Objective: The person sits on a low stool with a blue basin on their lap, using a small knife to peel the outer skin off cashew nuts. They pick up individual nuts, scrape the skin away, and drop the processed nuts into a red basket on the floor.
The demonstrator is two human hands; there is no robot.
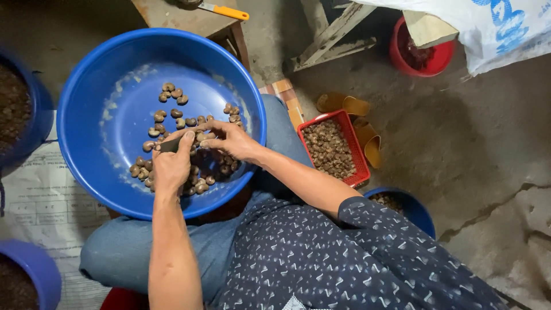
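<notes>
With the blue basin (115, 63) balanced on my lap to catch what falls, my left hand (171, 163) closes around a small dark tool (168, 145) while my right hand (232, 140) pinches one nut (202, 136) above the heap at the basin's near edge.

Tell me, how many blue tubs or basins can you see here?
4. A big basin of nuts on the person's lap, one tub at the left edge, one at bottom left, one by the right elbow. Others may lie outside the view.
</notes>
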